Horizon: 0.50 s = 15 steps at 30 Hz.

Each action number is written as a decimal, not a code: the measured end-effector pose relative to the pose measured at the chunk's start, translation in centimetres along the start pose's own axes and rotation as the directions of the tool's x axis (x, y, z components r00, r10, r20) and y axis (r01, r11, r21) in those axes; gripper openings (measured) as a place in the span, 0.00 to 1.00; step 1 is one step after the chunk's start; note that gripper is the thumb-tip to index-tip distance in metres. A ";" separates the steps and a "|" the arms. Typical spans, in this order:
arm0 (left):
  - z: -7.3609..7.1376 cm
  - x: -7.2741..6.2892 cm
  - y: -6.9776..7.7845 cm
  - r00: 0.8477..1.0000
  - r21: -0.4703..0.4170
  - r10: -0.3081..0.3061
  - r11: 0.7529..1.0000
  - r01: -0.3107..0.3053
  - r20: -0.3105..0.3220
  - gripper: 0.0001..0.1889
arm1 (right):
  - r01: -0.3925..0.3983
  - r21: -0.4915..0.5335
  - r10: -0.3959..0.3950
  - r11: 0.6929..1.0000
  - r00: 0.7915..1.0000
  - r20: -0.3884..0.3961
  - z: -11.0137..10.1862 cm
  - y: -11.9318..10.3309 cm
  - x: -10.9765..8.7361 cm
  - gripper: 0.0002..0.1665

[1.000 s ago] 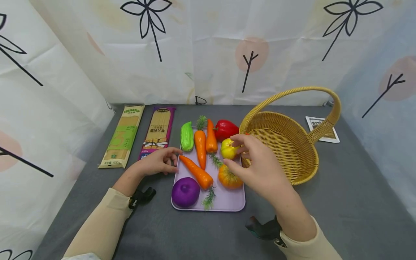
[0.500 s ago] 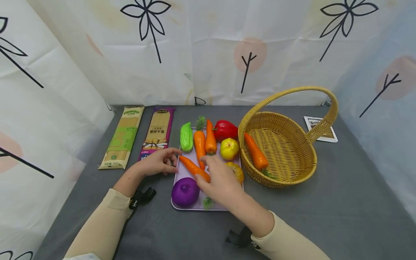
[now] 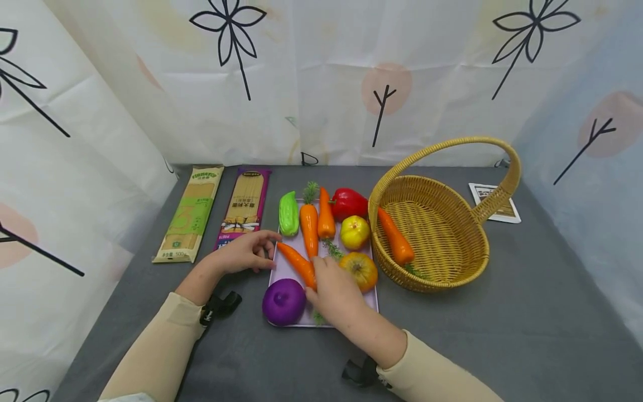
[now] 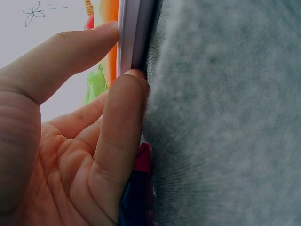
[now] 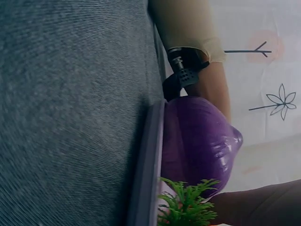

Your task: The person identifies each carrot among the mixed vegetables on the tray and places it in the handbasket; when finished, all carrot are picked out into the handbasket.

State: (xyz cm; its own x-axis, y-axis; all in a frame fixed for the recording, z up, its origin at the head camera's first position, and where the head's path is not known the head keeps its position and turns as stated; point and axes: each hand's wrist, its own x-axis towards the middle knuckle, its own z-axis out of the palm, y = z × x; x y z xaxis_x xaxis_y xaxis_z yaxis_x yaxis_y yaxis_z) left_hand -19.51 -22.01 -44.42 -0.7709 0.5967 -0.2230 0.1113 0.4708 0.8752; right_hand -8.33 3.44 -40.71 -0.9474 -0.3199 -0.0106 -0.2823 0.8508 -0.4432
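My right hand (image 3: 339,293) grips the thick end of an orange toy carrot (image 3: 296,261) lying slantwise on the lilac tray (image 3: 372,301). The hand covers part of that carrot; its green leaves (image 5: 188,205) show in the right wrist view. A purple onion (image 3: 283,302) sits at the tray's near left corner. At the tray's left edge, my left hand (image 3: 238,254) holds the rim (image 4: 128,40), thumb on one side and a finger against the other. An orange pumpkin (image 3: 359,272) and a yellow one (image 3: 354,232) lie right of the right hand.
A wicker basket (image 3: 462,262) with a tall handle stands right of the tray, one carrot (image 3: 396,237) inside. More carrots (image 3: 309,226), a green pepper (image 3: 288,214) and a red pepper (image 3: 348,204) fill the tray's far side. Pasta packs (image 3: 193,215) lie left; a sachet (image 3: 494,204) lies behind the basket.
My right hand has moved left and down from beside the basket onto the slanting carrot and now grips it. The purple onion has shifted slightly left. My left hand stays at the tray's edge.
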 end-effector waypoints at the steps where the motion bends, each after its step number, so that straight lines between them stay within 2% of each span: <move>1: 0.0 0.0 0.0 1.000 0.001 -0.002 1.000 0.002 -0.001 0.32 | 0.001 -0.010 -0.001 1.000 1.000 0.003 0.1 0.0 0.0 0.34; 9: 0.1 0.0 0.0 1.000 0.004 -0.011 1.000 0.011 -0.009 0.32 | 0.020 -0.032 -0.020 0.999 1.000 0.003 0.1 0.0 0.0 0.31; 15: 0.0 0.0 0.0 1.000 0.005 -0.001 1.000 0.001 -0.009 0.33 | 0.034 0.017 -0.034 0.999 0.999 -0.025 -1.1 -0.2 -0.5 0.31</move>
State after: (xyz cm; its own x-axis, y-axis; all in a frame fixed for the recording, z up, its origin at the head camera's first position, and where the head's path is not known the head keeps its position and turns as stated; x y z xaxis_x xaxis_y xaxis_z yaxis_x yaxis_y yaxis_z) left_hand -19.49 -21.99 -44.48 -0.7766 0.5903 -0.2200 0.1134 0.4746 0.8729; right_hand -7.99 3.83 -39.66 -0.9408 -0.3380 0.0264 -0.3118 0.8321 -0.4586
